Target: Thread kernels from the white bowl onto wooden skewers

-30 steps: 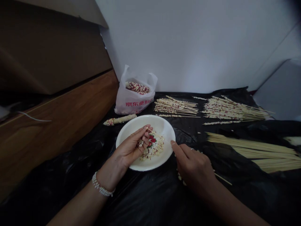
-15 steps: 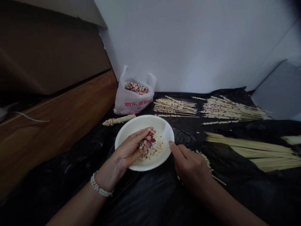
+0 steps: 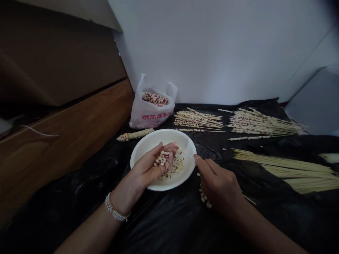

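Above the white bowl (image 3: 137, 148), my left hand (image 3: 152, 164) is cupped palm up, with a small heap of red and cream corn kernels (image 3: 162, 158) lying in it. More loose kernels (image 3: 174, 169) cover part of the bowl's bottom. At the bowl's right rim, my right hand (image 3: 218, 183) is closed on a thin wooden skewer (image 3: 188, 153), whose far part reaches over the bowl toward my left fingertips. Several kernels (image 3: 204, 198) lie on the black plastic beside and partly beneath my right hand.
Behind the bowl stands a white plastic bag (image 3: 152, 114) with corn cobs; a partly stripped cob (image 3: 135, 134) lies before it. Two piles of kernel-threaded skewers (image 3: 197, 119) rest along the wall. Bare skewers (image 3: 286, 165) lie at right on black plastic sheeting (image 3: 164, 222).
My left fingers have opened away from the skewer tip, exposing the kernels in the palm. My right hand has shifted slightly right and up with the skewer.
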`<state>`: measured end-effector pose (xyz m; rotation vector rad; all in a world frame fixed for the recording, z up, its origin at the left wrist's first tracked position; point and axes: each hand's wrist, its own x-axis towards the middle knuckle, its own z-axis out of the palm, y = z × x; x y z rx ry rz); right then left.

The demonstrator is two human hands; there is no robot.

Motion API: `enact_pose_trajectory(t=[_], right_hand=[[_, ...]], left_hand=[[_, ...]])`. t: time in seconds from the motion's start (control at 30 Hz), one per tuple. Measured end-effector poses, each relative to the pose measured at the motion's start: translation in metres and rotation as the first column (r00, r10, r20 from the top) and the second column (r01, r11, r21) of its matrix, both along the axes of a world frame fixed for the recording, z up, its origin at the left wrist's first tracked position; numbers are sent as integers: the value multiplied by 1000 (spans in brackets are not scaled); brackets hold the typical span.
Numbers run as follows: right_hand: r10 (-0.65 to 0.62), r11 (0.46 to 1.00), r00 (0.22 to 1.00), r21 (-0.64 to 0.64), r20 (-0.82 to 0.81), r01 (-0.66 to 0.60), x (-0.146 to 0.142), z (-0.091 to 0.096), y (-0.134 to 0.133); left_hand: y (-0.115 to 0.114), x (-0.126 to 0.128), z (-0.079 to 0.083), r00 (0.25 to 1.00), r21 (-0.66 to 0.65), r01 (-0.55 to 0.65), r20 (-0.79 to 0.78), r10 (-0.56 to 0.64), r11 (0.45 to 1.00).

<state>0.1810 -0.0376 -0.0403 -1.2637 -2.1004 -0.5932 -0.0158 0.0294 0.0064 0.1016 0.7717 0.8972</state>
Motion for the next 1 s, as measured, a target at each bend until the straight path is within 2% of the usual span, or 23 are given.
enact_pose_trajectory(t=[0.07, 0.17, 0.23, 0.4, 0.5, 0.63, 0.83, 1.0], right_hand=[[-6, 1000, 1000, -7, 1, 6, 1, 0, 0], [-11, 1000, 1000, -1, 13, 11, 1, 0, -1], [-13, 1000, 1000, 7, 16, 12, 0, 0, -2], [-6, 1000, 1000, 3, 20, 6, 0, 1, -2], [-5, 1000, 1000, -4, 19, 5, 0, 0, -2], [3, 1000, 1000, 4, 3, -3, 0, -1, -2], [27, 1000, 1000, -11, 10, -27, 1, -1, -3], [10, 1000, 1000, 0, 2, -10, 0, -1, -2]], left_hand=[[4, -1, 0, 993, -49, -111, -45, 109, 993], [6, -2, 1, 988, -91, -148, -68, 142, 985], [4, -1, 2, 994, -97, -112, -23, 111, 989], [1, -5, -1, 987, -59, 69, 150, -60, 996], [1, -7, -5, 983, -24, 58, 176, -53, 998], [0, -6, -6, 989, -39, 11, 148, -5, 999], [2, -8, -8, 990, 92, 61, 123, -72, 994], [4, -9, -7, 995, 66, 52, 86, -58, 996]])
